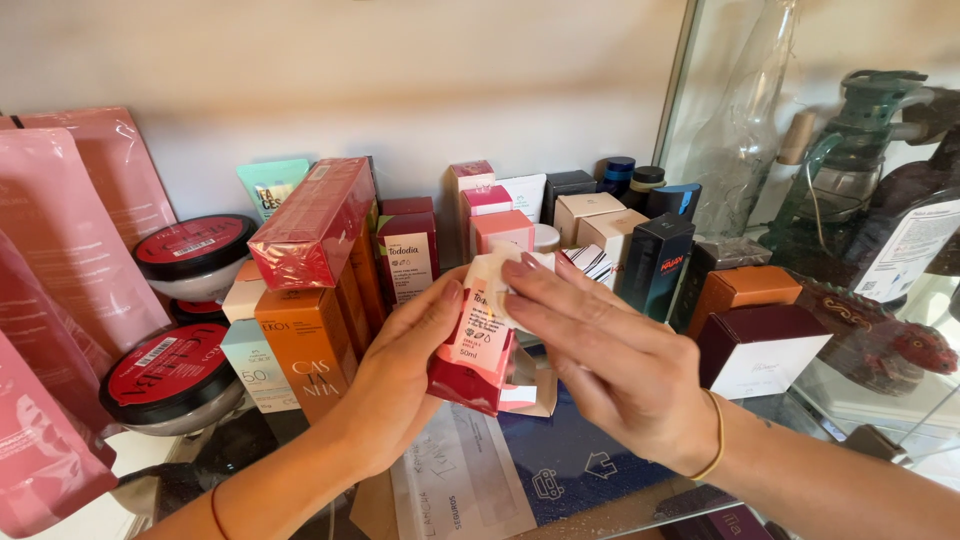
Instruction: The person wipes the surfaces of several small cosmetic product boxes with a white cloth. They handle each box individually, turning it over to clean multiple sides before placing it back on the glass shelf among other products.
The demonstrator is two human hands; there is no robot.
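Note:
My left hand (405,375) grips a small red and pink carton (478,352) from its left side, holding it upright above the shelf. My right hand (610,360) presses a white cloth or tissue (497,272) against the carton's top front face. A thin yellow band sits on my right wrist and a thin red band on my left. Both hands meet in the middle of the view, in front of a row of cosmetic boxes.
Boxes crowd the shelf: orange cartons (310,345), a red wrapped box (315,222), pink boxes (500,225), a dark blue box (655,262), a maroon and white box (760,350). Round red-lidded jars (170,375) and pink pouches (60,260) stand left. Glass pane and bottles (850,170) right.

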